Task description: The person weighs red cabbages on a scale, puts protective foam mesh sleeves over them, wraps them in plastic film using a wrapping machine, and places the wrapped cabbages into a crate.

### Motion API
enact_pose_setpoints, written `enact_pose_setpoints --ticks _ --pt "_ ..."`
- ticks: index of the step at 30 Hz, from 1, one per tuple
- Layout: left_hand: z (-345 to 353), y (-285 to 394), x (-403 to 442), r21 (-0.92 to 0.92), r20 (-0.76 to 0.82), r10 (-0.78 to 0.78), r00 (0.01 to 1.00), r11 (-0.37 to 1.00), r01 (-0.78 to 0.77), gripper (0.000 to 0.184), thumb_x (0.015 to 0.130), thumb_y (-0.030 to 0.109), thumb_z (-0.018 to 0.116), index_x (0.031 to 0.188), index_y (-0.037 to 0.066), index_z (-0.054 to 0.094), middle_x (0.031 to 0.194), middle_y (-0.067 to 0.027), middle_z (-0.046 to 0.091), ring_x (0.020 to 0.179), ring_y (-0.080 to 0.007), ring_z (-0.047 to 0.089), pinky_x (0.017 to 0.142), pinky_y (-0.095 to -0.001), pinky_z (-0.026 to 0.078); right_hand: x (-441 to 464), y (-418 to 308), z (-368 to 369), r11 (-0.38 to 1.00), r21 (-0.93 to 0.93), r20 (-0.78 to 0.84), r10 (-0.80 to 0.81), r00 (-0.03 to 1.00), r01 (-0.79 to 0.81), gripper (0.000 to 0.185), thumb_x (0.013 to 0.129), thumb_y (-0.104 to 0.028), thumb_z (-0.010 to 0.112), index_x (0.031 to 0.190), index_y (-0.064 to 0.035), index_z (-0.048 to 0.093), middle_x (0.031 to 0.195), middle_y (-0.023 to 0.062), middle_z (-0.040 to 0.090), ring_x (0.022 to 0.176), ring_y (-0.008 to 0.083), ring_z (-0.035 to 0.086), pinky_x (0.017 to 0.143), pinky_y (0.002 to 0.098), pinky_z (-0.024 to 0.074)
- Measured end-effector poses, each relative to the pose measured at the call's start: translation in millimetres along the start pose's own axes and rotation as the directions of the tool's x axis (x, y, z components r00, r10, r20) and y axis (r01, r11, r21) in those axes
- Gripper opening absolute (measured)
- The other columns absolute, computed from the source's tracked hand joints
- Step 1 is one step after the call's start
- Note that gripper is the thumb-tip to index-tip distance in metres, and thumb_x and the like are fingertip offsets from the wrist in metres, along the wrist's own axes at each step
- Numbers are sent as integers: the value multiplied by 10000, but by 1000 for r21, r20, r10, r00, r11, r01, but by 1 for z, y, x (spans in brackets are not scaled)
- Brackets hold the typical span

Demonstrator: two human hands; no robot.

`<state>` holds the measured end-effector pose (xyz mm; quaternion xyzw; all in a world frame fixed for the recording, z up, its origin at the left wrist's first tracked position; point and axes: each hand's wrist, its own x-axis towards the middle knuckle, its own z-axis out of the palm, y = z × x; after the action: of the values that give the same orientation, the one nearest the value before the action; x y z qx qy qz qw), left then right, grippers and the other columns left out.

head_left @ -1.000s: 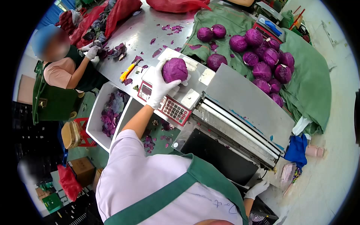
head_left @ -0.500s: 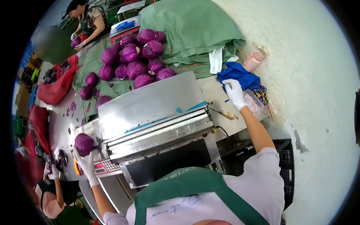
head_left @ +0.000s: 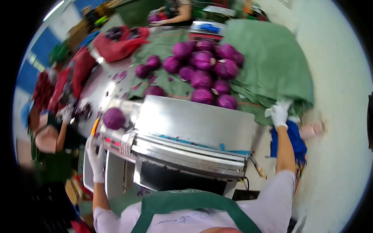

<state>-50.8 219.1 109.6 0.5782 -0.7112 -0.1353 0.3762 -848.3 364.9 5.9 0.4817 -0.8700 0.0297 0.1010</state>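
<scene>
Blue panels line the far left of the room, and I see a co-worker near that side, gloved hands at a heap of loose purple leaves on the counter. Red bags sit just behind the heap.

Next comes my left hand, gloved, fingers stretched upward with the thumb apart and nothing clear between them. Its fingertips reach the lower end of an orange knife; from here I cannot tell whether they touch it. A white bin stands below, beside the wrist. One purple cabbage rests just right of the knife on a weighing scale with a lit red display.

Toward the middle I have a metal wrapping machine, and beyond it a pile of cabbages on green cloth. Farther back, a second person has a hand by another cabbage.

On the right, my right hand, gloved too, is at the cloth's lower edge, with a white scrap at its fingers; blur keeps me from telling whether it grips that. A blue cloth lies just below, a pink cup beside it.
</scene>
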Motion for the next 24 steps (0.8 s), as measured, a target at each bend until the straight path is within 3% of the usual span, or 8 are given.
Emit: enact_pose_setpoints --ticks 1,3,7,11,15,18,21,24 --pt "0 11 1 23 -13 -4 1000 1000 4 558 882 37 623 1409 60 438 1374 -135 446 1273 -244 436 1068 -349 337 3 4 1 936 333 -317 -2 948 113 139 783 -172 650 864 -68 693 954 128 680 947 330 629 855 425 486" --pt "3 35 2 -15 -76 54 996 998 -55 471 886 46 627 1342 53 507 1327 -124 506 1203 -224 498 1015 -339 394 14 -3 -46 371 926 -114 114 987 65 151 877 -50 618 1024 -27 640 1063 68 647 1007 178 589 913 298 443" --pt "12 102 0 -63 -202 175 964 980 -191 282 871 39 651 1152 33 630 1168 -109 636 1064 -210 596 913 -310 467 -8 -53 -179 498 804 -494 255 831 325 140 966 -78 538 1080 -9 581 1044 51 612 973 139 561 885 279 443" --pt "32 194 -27 -416 -187 352 917 817 -399 295 845 32 674 1138 32 641 1157 -93 649 1053 -182 600 906 -301 462 -82 -175 -279 334 763 -568 -60 821 553 64 940 -93 584 969 -39 601 844 44 610 750 128 572 721 277 479" --pt "47 277 -68 -831 58 196 979 553 -61 341 836 82 706 1157 10 617 1068 -63 655 1004 -158 601 885 -285 464 -162 -282 -293 267 677 -449 -588 673 686 67 903 -125 638 911 -59 634 760 65 633 658 133 601 585 301 467" --pt "62 251 -87 -807 295 112 949 560 185 311 867 108 704 1128 -33 611 1021 -57 674 924 -87 601 843 -252 485 -195 -322 -280 334 850 -154 -584 797 408 77 916 -124 617 945 -55 635 755 53 634 674 111 603 595 283 483" --pt "55 231 -90 -930 320 -66 945 170 326 201 901 82 653 1070 -26 632 986 -55 667 867 -100 630 779 -245 510 -203 -342 -280 -86 953 174 -628 759 -290 199 974 -140 527 1066 21 600 829 31 656 714 86 608 660 232 505" --pt "37 218 -82 -943 316 -138 939 59 326 235 923 111 622 1132 5 595 951 -54 659 822 -113 641 747 -234 525 -190 -345 -266 -26 930 268 -635 724 -367 275 982 -168 527 1164 29 593 1107 99 616 971 129 602 872 263 489"
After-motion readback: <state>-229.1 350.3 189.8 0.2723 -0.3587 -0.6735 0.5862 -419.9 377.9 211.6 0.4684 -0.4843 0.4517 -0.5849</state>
